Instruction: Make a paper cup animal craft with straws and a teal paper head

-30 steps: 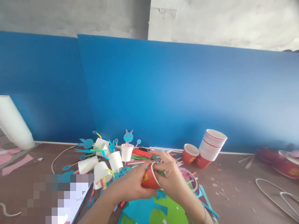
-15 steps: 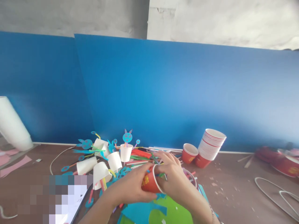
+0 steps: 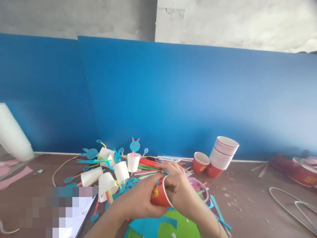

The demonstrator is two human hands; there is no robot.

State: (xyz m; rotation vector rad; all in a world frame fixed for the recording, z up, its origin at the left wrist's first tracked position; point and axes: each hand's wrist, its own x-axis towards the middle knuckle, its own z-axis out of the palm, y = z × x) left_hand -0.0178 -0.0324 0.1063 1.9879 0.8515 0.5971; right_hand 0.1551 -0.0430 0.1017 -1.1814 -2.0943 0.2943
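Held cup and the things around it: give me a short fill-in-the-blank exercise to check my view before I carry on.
1. The left hand grips the held cup, whose outer wall is ____ with yellow lettering.
2. The right hand is at that cup's open end, where the rim is ____.
3. Seen from the camera, the tall cup stack stands to the ____ of the single red cup.
4. The large panel behind them is ____.
Missing words: red; white; right; blue.
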